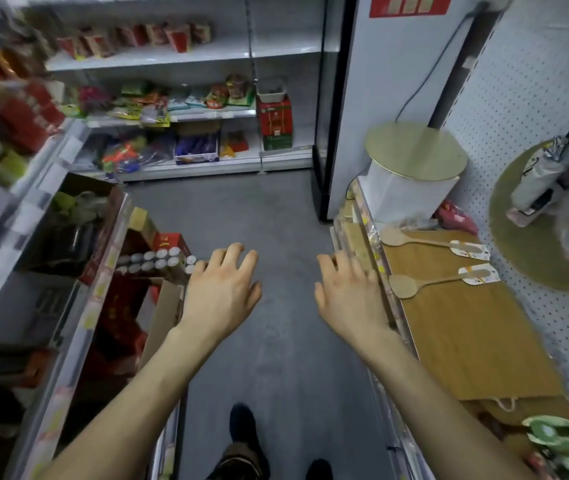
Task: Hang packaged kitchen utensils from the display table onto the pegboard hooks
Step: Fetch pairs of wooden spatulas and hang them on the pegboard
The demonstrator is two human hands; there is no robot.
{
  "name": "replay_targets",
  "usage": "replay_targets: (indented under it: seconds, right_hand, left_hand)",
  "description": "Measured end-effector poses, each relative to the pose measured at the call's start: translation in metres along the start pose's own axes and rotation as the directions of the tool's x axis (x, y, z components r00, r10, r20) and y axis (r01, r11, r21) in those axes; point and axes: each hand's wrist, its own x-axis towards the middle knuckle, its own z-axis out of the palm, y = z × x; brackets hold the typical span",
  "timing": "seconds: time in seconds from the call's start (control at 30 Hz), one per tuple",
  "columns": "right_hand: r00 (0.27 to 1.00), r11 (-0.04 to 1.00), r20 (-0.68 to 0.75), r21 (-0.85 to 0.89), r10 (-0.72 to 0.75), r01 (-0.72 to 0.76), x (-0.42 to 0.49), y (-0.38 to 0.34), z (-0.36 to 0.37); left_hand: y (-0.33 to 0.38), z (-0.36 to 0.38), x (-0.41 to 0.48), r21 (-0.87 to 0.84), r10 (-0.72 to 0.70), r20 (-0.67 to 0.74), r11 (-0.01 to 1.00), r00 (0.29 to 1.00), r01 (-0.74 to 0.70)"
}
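Shop aisle, seen from above. Two bare arms reach fwd over the grey floor (276, 216). Left hand (222, 289) & right hand (348, 292) are spread, fingers relaxed, holding nothing. Right hand is just beside the edge of a wooden worktop (466, 337). On it lie a far wooden spoon (428, 241) & a near wooden spoon (428, 285), each w/ a card label, apart. White pegboard (504, 133) rises behind.

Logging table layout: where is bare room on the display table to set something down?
Bare: the table between the near spoon and the green packs. A narrow strip between it and the far spoon. Crowded: far end, with the white box and red packet.
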Motion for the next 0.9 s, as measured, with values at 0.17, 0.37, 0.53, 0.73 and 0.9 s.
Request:
replay_targets:
  seconds: [0.17, 0.37, 0.53, 0.73, 0.9]
  right_hand:
    - [0.994, 0.994, 0.005, 0.012, 0.109, -0.109, 0.076, 0.019, 0.038]
    - [0.942, 0.942, 0.032, -0.033, 0.335, -0.334, 0.129, 0.043, 0.063]
    - [0.868, 0.870, 0.060, -0.043, 0.493, -0.491, 0.152, 0.068, 0.077]
    - [0.761, 0.761, 0.001, -0.033, 0.648, -0.648, 0.180, 0.107, 0.106]
    - [0.650, 0.649, 0.014, 0.025, 0.760, -0.760, 0.204, 0.154, 0.147]
  left_hand:
    - [-0.017, 0.044, 0.104, -0.034, 0.131, 0.047, 0.991, 0.990, -0.129]
    - [-0.024, 0.070, 0.221, -0.065, 0.313, 0.102, 0.949, 0.944, -0.308]
    - [0.006, 0.087, 0.299, -0.081, 0.504, 0.113, 0.864, 0.857, -0.497]
    - [0.067, 0.119, 0.366, -0.093, 0.648, 0.119, 0.761, 0.752, -0.642]
    - [0.124, 0.155, 0.413, -0.157, 0.762, 0.101, 0.647, 0.639, -0.746]
